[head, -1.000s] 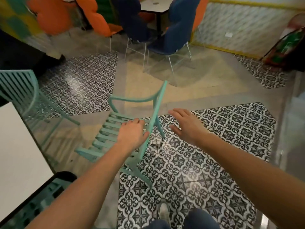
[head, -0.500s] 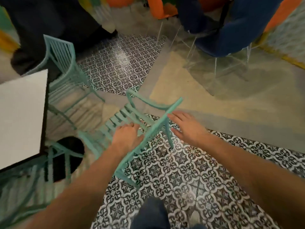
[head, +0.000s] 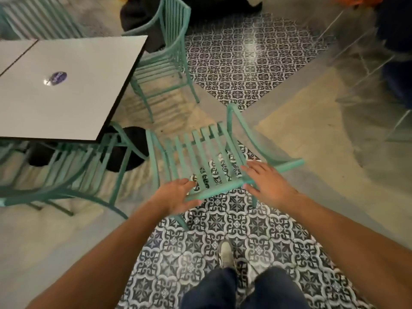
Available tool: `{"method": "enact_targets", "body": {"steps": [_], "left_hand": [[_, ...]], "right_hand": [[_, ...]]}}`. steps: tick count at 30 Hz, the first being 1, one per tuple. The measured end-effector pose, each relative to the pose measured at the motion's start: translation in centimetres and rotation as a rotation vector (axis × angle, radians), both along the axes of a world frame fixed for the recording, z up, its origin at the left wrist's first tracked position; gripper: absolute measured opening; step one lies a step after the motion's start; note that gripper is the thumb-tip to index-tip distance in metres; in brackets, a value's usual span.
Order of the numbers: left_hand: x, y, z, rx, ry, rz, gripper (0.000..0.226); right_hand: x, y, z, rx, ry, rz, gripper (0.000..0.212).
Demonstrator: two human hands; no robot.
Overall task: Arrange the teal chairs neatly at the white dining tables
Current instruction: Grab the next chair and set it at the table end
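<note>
The head view shows the teal chair (head: 205, 157) standing on the floor just right of the white bench (head: 66, 85), its top rail under the left hand (head: 176, 197) and right hand (head: 269, 186), both with fingers spread wide and not yet curled round it. It looks hard, stiff and probably light, so the top rail is the best place to hold. Left of it another chair (head: 73, 172) sits tucked under the bench, and a third chair (head: 165, 63) stands behind, so it could bump them.
</note>
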State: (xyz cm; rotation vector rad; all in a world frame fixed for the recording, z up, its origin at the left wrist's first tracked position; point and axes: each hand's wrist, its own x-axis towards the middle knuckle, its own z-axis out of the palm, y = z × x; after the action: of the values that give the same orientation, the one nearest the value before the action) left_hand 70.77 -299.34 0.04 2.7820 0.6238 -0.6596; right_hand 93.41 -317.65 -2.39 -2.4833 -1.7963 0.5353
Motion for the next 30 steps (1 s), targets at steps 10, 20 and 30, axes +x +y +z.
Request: {"method": "enact_targets", "body": {"steps": [10,20,30], "left_hand": [[-2.4,-2.1,-3.8,0.038,0.007,0.305,0.043],[-0.4,-2.8,-4.0,0.155,-0.013,0.263,0.042],[7.3,-5.4,-3.2,0.160,-0.018,0.370,0.045]], "right_hand": [[2.6,-0.3,-0.9,-0.047,0.019,0.147,0.048],[6.1,0.2,-0.8,-0.027,-0.027,0.196,0.042],[14.5,2.3,-0.4,-0.035,-0.094,0.174,0.039]]}}
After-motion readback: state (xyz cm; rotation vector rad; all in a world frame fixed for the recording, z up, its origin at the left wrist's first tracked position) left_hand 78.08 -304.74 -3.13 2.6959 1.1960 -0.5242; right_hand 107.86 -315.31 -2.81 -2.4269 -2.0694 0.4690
